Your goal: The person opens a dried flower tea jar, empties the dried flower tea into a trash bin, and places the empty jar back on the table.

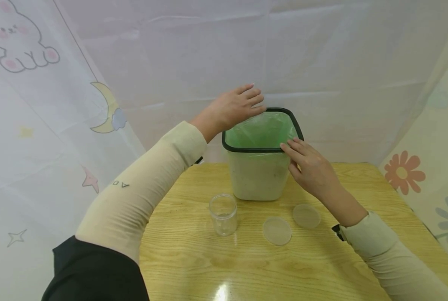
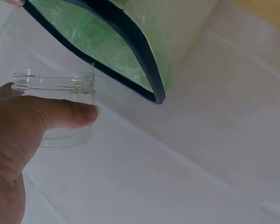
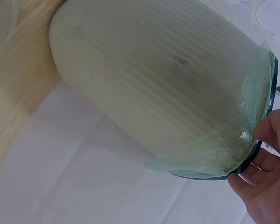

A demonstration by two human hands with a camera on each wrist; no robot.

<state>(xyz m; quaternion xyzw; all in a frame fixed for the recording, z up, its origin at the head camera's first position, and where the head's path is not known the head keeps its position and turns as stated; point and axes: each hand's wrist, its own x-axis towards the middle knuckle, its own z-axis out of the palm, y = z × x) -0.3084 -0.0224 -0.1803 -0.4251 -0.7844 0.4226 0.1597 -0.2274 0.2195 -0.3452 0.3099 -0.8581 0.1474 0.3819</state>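
My left hand (image 1: 236,109) is over the back left of a white trash bin (image 1: 259,179) with a black rim and a green liner bag (image 1: 271,127). In the left wrist view, that hand holds a clear, lidless jar (image 2: 67,135) by its side, close to the bin's rim. From the head, the jar is mostly hidden by the hand. At the front right corner, my right hand (image 1: 314,169) pinches the rim and bag, the thumb outside and the fingers over the edge, as the right wrist view shows.
A second clear jar (image 1: 224,215) stands on the wooden table (image 1: 209,267), in front of the bin. Two round translucent lids (image 1: 277,231) lie to its right. A pale cloth wall (image 1: 194,50) hangs right behind the bin.
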